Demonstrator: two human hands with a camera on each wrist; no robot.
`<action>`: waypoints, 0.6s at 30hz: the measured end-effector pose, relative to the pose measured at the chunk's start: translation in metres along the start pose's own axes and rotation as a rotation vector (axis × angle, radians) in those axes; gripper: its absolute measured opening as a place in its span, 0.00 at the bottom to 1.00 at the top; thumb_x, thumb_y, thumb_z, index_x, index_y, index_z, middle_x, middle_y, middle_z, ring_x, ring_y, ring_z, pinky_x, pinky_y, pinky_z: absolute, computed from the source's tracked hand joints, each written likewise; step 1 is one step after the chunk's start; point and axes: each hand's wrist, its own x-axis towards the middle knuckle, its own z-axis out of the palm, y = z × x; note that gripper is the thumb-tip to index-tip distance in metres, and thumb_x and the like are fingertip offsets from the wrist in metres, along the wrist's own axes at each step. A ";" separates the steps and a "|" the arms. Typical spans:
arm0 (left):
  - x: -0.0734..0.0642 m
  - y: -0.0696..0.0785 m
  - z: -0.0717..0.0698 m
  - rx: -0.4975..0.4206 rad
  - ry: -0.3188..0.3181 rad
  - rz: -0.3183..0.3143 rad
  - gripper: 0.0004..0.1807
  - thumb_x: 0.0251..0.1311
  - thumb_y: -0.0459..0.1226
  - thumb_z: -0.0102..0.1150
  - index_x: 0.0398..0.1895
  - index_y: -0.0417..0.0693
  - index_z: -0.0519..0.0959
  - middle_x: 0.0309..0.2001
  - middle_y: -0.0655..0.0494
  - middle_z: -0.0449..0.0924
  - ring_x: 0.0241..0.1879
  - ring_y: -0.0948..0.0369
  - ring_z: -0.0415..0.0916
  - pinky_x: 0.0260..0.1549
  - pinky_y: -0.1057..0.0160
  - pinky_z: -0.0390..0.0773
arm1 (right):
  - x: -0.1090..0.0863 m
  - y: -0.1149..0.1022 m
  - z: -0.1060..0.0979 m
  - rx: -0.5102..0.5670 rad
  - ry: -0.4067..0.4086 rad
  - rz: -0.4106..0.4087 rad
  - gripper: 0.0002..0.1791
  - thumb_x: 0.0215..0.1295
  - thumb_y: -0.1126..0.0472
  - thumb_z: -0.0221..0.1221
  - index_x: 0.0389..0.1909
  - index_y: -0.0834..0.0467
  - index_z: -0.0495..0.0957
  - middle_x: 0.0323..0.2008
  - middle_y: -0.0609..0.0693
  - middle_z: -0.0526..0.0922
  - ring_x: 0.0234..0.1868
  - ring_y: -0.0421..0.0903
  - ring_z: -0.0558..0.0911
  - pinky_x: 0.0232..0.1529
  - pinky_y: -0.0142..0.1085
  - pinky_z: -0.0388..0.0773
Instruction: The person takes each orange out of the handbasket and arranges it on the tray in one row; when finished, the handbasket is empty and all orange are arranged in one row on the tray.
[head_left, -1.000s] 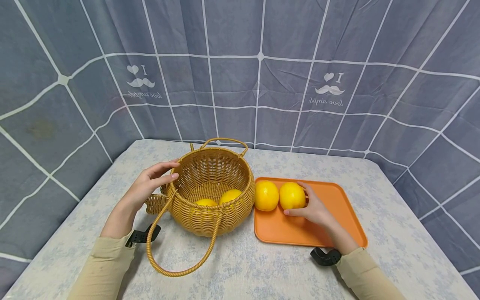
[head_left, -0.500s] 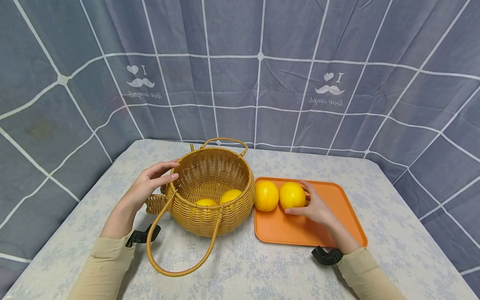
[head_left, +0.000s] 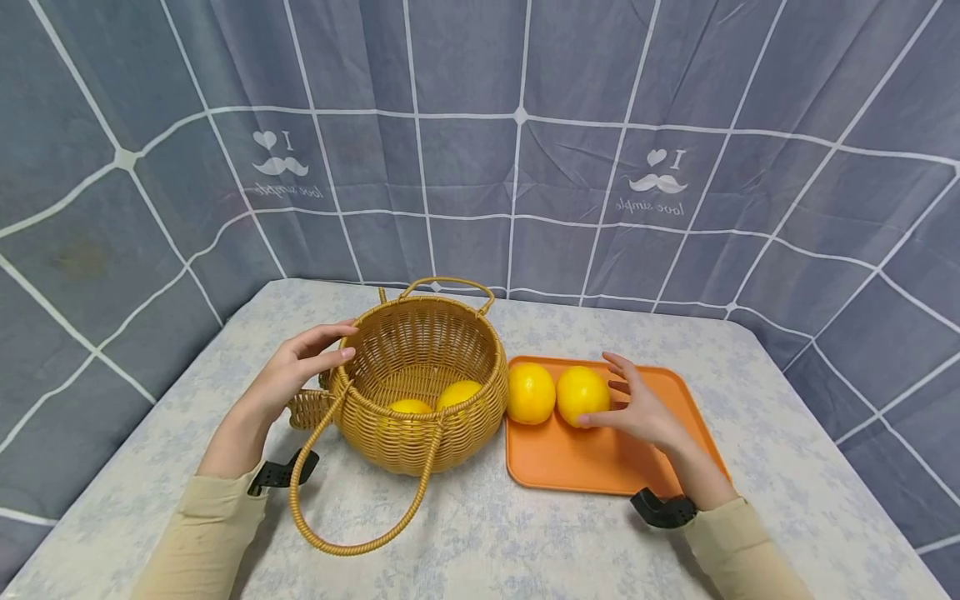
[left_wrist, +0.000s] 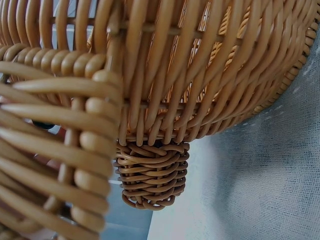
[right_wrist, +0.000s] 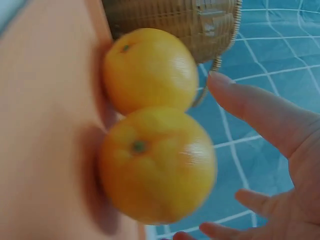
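My left hand [head_left: 296,362] lies at the left rim of a round wicker basket [head_left: 420,437], thumb and finger fairly straight and touching the rim; its other fingers are hidden. Inside the basket sit two oranges, a left orange [head_left: 410,407] and a right orange [head_left: 459,392]. On the orange tray [head_left: 577,467] two more oranges stand side by side, one orange [head_left: 531,393] against the basket and a second orange [head_left: 582,396] to its right. Around that second orange my right hand [head_left: 637,412] is spread; the right wrist view shows its fingers apart from the fruit [right_wrist: 157,167].
One long basket handle [head_left: 360,546] hangs down onto the patterned tablecloth [head_left: 480,533]; the other handle [head_left: 450,281] stands at the back. A wicker stub [head_left: 309,408] juts out under the left wrist. A grey checked curtain [head_left: 480,167] surrounds the table.
My right hand has let its fingers spread and drawn slightly right, away from the second orange. The left hand, basket and oranges keep their places.
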 end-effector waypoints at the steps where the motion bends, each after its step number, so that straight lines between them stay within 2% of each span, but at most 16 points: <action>1: 0.000 0.000 0.000 0.001 -0.001 -0.002 0.24 0.65 0.41 0.55 0.62 0.40 0.69 0.70 0.50 0.58 0.69 0.50 0.50 0.62 0.42 0.51 | -0.001 -0.003 -0.003 -0.006 -0.002 -0.015 0.58 0.48 0.52 0.72 0.73 0.54 0.43 0.70 0.64 0.47 0.66 0.66 0.55 0.60 0.59 0.59; 5: 0.000 0.001 0.000 0.006 0.002 -0.010 0.25 0.65 0.42 0.55 0.62 0.40 0.68 0.70 0.50 0.58 0.69 0.50 0.51 0.61 0.43 0.54 | 0.001 -0.018 -0.015 -0.055 -0.027 -0.099 0.56 0.49 0.54 0.72 0.72 0.56 0.45 0.70 0.64 0.48 0.67 0.65 0.54 0.61 0.58 0.58; 9: -0.001 0.002 -0.001 0.012 0.005 -0.011 0.25 0.66 0.42 0.55 0.62 0.39 0.68 0.70 0.50 0.58 0.69 0.49 0.51 0.61 0.44 0.55 | 0.008 -0.044 -0.026 -0.082 -0.077 -0.185 0.55 0.50 0.56 0.71 0.73 0.55 0.46 0.70 0.63 0.49 0.67 0.64 0.56 0.61 0.57 0.59; 14: -0.001 0.002 0.000 0.009 0.006 -0.013 0.25 0.65 0.43 0.55 0.62 0.41 0.69 0.70 0.50 0.58 0.69 0.49 0.51 0.61 0.43 0.54 | 0.023 -0.086 -0.036 -0.066 -0.185 -0.274 0.52 0.50 0.58 0.71 0.72 0.53 0.49 0.69 0.58 0.54 0.66 0.58 0.61 0.60 0.52 0.64; 18: 0.000 0.001 0.000 0.002 0.004 -0.015 0.25 0.65 0.42 0.55 0.62 0.41 0.69 0.70 0.50 0.58 0.69 0.49 0.51 0.61 0.43 0.54 | 0.037 -0.117 -0.037 -0.063 -0.290 -0.306 0.50 0.50 0.59 0.71 0.71 0.51 0.52 0.68 0.55 0.58 0.64 0.54 0.65 0.59 0.49 0.67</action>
